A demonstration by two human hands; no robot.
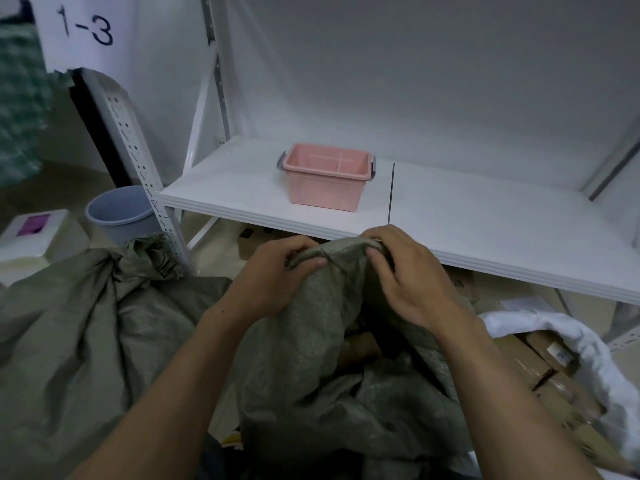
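Step in hand, as I read it: opening the mouth of the sack (311, 341). The sack stands on the floor in front of and below the pink bin (327, 178), with its rolled rim raised to about the edge of the shelf (485, 216).

Left hand (273, 275): curled round the rim, thumb on top. Right hand (405, 275): pinches the rim just beside it, fingers bent over the edge. Both hold fabric only.

Next move, my judgement: draw the hands apart to widen the mouth, then reach in. The woven cloth looks limp, so one hand should hold the rim up.

Hard to make out:
- Contents. Something brown shows in the opening below the right hand, probably cardboard (360, 344), mostly in shadow.
- Most fingertips, tucked under the fold.
- A second sack (79, 323), left of the bin and nearer me, cut off by the frame.
- Boxes (550, 372), right of the bin and lower, partly under white wrapping (588, 348).
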